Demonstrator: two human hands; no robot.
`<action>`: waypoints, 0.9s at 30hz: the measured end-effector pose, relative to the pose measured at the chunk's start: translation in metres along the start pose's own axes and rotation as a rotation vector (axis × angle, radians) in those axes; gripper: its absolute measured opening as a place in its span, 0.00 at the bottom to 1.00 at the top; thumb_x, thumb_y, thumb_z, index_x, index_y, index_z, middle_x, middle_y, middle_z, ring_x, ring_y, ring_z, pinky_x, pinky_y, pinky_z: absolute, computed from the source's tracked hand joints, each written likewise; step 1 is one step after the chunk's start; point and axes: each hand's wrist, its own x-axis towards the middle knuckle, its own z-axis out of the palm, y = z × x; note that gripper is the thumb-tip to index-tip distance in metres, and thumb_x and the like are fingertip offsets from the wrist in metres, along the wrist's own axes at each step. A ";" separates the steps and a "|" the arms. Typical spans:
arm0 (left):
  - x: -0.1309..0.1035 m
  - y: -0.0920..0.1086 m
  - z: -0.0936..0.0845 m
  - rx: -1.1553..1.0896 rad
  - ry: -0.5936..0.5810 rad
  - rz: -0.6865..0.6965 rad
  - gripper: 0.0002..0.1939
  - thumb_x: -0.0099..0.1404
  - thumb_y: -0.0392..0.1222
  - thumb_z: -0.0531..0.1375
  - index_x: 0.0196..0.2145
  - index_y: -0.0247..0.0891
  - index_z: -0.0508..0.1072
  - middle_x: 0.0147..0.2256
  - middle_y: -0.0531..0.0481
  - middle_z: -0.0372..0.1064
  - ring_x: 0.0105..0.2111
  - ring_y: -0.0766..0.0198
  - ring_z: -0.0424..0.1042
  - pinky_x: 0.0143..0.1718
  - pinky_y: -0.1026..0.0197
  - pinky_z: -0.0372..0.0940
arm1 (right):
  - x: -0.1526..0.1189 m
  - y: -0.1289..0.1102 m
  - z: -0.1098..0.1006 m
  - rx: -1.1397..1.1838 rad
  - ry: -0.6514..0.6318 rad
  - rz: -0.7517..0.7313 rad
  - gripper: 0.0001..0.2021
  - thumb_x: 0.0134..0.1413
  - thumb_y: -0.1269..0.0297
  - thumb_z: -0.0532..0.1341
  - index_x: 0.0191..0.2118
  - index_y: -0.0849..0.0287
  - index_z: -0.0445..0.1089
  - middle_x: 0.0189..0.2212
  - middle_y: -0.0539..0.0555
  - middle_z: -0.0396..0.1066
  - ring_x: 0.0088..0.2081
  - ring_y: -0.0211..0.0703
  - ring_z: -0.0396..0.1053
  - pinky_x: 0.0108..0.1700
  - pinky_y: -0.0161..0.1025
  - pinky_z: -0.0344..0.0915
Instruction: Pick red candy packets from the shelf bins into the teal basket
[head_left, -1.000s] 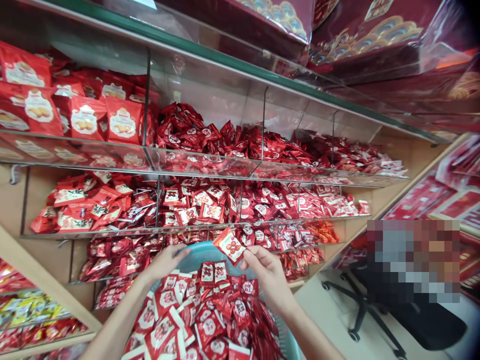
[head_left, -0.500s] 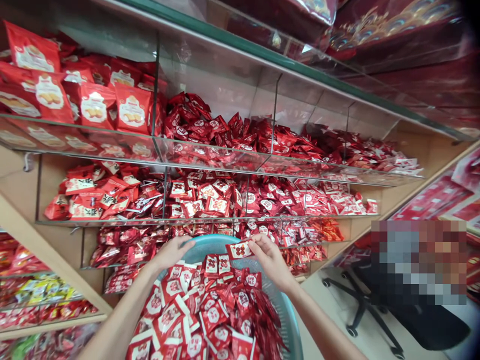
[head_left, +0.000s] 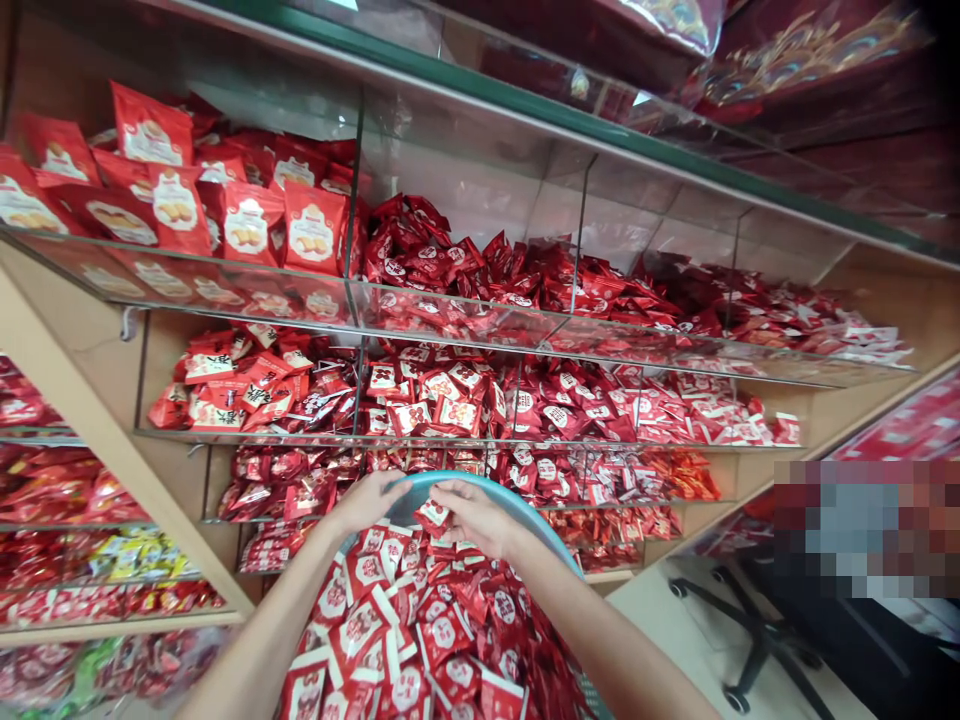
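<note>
Below me a teal plastic basket (head_left: 536,500) is heaped with small red-and-white wrapped candy packets (head_left: 442,635). My left hand (head_left: 369,503) is at the basket's far left rim, its fingers hooked over the edge. Over the far part of the heap, my right hand (head_left: 474,517) pinches one red candy packet (head_left: 431,516) between thumb and fingers. Part of that packet is covered by the fingers.
Glass-fronted shelves ahead hold red packets (head_left: 420,250) in divided bins, with larger red biscuit bags (head_left: 247,225) at upper left. A wooden post (head_left: 112,430) slants at left. A black wheeled chair (head_left: 757,640) stands at right, with a blurred-out area above it.
My right hand has moved left and inward over the heap with the packet. My left hand stays at the rim. The view has shifted, so the shelves sit further right.
</note>
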 end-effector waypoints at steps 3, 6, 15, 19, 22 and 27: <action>0.000 0.000 0.000 0.068 0.014 0.067 0.23 0.59 0.59 0.47 0.29 0.36 0.70 0.27 0.53 0.67 0.28 0.64 0.63 0.31 0.64 0.58 | 0.009 0.010 0.010 -0.316 0.071 -0.094 0.19 0.39 0.58 0.66 0.38 0.56 0.63 0.33 0.48 0.66 0.21 0.31 0.61 0.22 0.32 0.63; 0.000 0.001 -0.001 0.086 0.026 0.079 0.24 0.59 0.59 0.47 0.30 0.36 0.70 0.27 0.53 0.67 0.28 0.64 0.63 0.31 0.64 0.58 | 0.017 0.013 0.018 -0.710 0.205 -0.211 0.20 0.36 0.62 0.67 0.39 0.58 0.64 0.32 0.49 0.68 0.28 0.37 0.66 0.30 0.35 0.64; 0.000 0.000 0.000 0.073 0.017 0.084 0.24 0.59 0.59 0.47 0.29 0.36 0.70 0.27 0.53 0.67 0.28 0.65 0.62 0.31 0.65 0.58 | 0.021 0.017 0.025 -1.076 0.150 -0.257 0.12 0.39 0.67 0.64 0.36 0.59 0.70 0.36 0.55 0.73 0.41 0.49 0.68 0.42 0.39 0.61; 0.001 -0.002 0.002 0.082 0.025 0.077 0.24 0.60 0.59 0.47 0.29 0.36 0.70 0.26 0.54 0.65 0.27 0.66 0.62 0.29 0.66 0.57 | 0.020 0.020 0.015 -1.111 0.174 -0.234 0.13 0.41 0.67 0.63 0.38 0.60 0.70 0.39 0.57 0.72 0.43 0.51 0.67 0.42 0.40 0.61; 0.000 -0.002 0.002 0.075 0.017 0.087 0.23 0.60 0.58 0.47 0.30 0.36 0.70 0.27 0.54 0.66 0.28 0.66 0.63 0.29 0.66 0.57 | 0.018 0.018 0.013 -1.107 0.211 -0.218 0.15 0.42 0.65 0.64 0.40 0.60 0.69 0.38 0.57 0.71 0.42 0.50 0.68 0.41 0.39 0.61; 0.000 -0.003 0.002 0.063 0.024 0.075 0.23 0.60 0.58 0.47 0.30 0.36 0.71 0.27 0.54 0.66 0.27 0.66 0.62 0.30 0.66 0.57 | 0.016 0.016 0.024 -1.106 0.248 -0.231 0.15 0.44 0.63 0.63 0.41 0.58 0.67 0.36 0.54 0.72 0.40 0.47 0.69 0.39 0.36 0.61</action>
